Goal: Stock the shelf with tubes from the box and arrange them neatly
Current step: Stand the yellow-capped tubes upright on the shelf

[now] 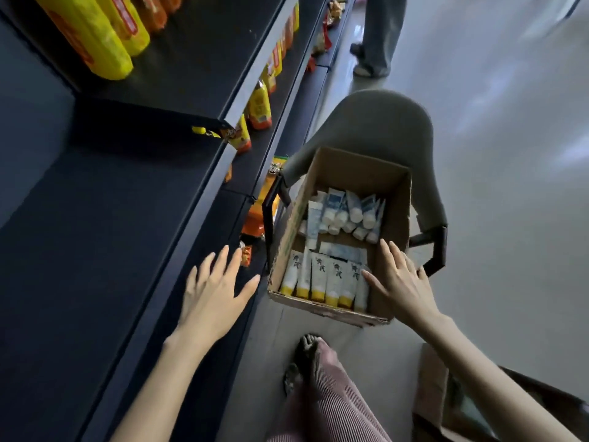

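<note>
Nearest, at 6 o'clock, the person's leg in pink ribbed cloth ends in a dark patterned slipper on the grey floor. At 5 o'clock lies part of a 2nd carton.

Both hands are out and hold nothing. The left hand, at 8 o'clock, is spread wide with straight fingers over the front edge of the dark shelf. The right hand, at 4 o'clock, is also spread flat over the near right corner of the box. Its thumb tip reaches the last tube in the row, though I cannot tell if it touches.

The box stands open on the seat of a grey chair, just right of the shelf. Faint green print runs along its left wall, too blurred to read. Inside, along the near wall, white tubes lie side by side, yellow caps toward the person. Each bears dark brush-style characters that I cannot make out. Toward the far wall is a looser heap of blue-and-white tubes with white caps, their print unreadable.

Beyond, at 11 o'clock, orange and yellow snack packets line the lower boards. On the upper board stand yellow bottles with red labels, the lettering blurred. At 1 o'clock, another person's trouser legs stand in the aisle.
</note>
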Motion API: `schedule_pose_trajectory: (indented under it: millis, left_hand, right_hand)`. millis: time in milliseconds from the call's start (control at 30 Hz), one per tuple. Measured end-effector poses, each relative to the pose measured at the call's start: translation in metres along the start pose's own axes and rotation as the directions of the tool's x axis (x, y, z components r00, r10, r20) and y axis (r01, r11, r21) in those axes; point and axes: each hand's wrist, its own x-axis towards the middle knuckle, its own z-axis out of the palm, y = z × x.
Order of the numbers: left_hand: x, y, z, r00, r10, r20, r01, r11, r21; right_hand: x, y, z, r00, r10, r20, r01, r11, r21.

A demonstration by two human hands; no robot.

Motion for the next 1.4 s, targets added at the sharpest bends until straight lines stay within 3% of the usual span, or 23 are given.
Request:
schedule_pose_trajectory:
  millis: [400, 633, 733, 1033, 1100, 1200, 1300, 1400]
  left_hand:
    - [0.081, 0.015, 0.055, 0.993, 0.069, 0.097, -0.063, 0.996, -0.067]
    - [0.095, 0.014, 0.087, 0.996, 0.018, 0.082, -0.001, 0.979, -0.205]
    - [0.096, 0.006, 0.093, 0.997, -0.024, 0.078, 0.045, 0.960, -0.277]
    - [0.102, -0.013, 0.111, 0.994, -0.096, 0.058, 0.112, 0.890, -0.441]
    - [0.101, -0.013, 0.112, 0.995, -0.092, 0.039, 0.100, 0.875, -0.474]
    - [0.101, -0.013, 0.112, 0.996, -0.087, 0.013, 0.081, 0.859, -0.505]
    - [0.102, -0.009, 0.110, 0.997, -0.072, -0.004, 0.059, 0.853, -0.518]
    - [0.105, -0.005, 0.110, 0.998, -0.058, -0.014, 0.042, 0.848, -0.528]
  right_hand:
    - [0.084, -0.043, 0.103, 0.971, 0.024, 0.239, -0.089, 0.961, 0.263]
    - [0.151, -0.080, 0.170, 0.912, 0.107, 0.395, -0.314, 0.801, 0.509]
    - [0.172, -0.095, 0.189, 0.908, 0.148, 0.393, -0.368, 0.731, 0.575]
    - [0.200, -0.096, 0.220, 0.876, 0.396, 0.276, -0.481, 0.678, 0.556]
    - [0.201, -0.086, 0.220, 0.829, 0.466, 0.309, -0.549, 0.575, 0.607]
    - [0.199, -0.074, 0.222, 0.749, 0.509, 0.424, -0.618, 0.306, 0.724]
    - [0.194, -0.073, 0.220, 0.751, 0.482, 0.451, -0.604, 0.225, 0.764]
    - [0.188, -0.077, 0.211, 0.799, 0.414, 0.436, -0.527, 0.132, 0.840]
